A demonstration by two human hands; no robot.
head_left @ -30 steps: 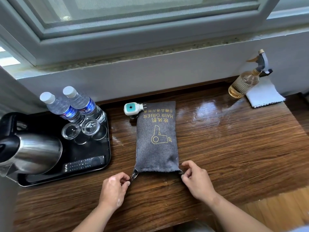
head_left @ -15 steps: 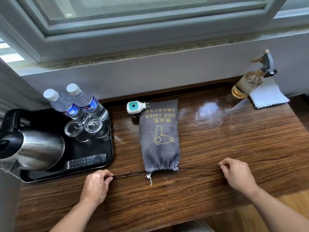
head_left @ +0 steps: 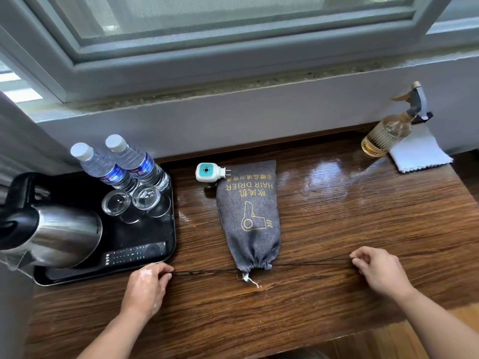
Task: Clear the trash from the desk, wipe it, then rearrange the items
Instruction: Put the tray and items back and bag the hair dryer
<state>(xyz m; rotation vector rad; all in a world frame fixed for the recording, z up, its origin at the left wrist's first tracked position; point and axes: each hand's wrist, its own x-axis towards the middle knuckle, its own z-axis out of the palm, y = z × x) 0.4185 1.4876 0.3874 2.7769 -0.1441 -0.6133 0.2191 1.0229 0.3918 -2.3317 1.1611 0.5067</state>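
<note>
Head view: the steel kettle [head_left: 59, 234] is cut off by the left frame edge, and it hides part of the black tray [head_left: 174, 229]; both forearms run out of the bottom edge. The blue labels on the two water bottles [head_left: 121, 164] are too small to read, as are the keys of the remote control [head_left: 134, 253] at the tray's near rim. The grey fabric bag [head_left: 250, 218] reads "HAIR DRIER" in yellow, upside down to the camera, beside Chinese characters and above a drier outline. It lies flat at mid worktop [head_left: 337, 229], its mouth toward the person and gathered closed, with a white tag sticking out. A dark drawstring [head_left: 311, 263] runs taut from the mouth to both sides. The left grip [head_left: 146, 286] pinches one end just beside the tray; the right grip [head_left: 379, 272] pinches the other, well apart from the bag. A white-and-teal plug-in device [head_left: 207, 172] sits just beside the bag's far corner.
</note>
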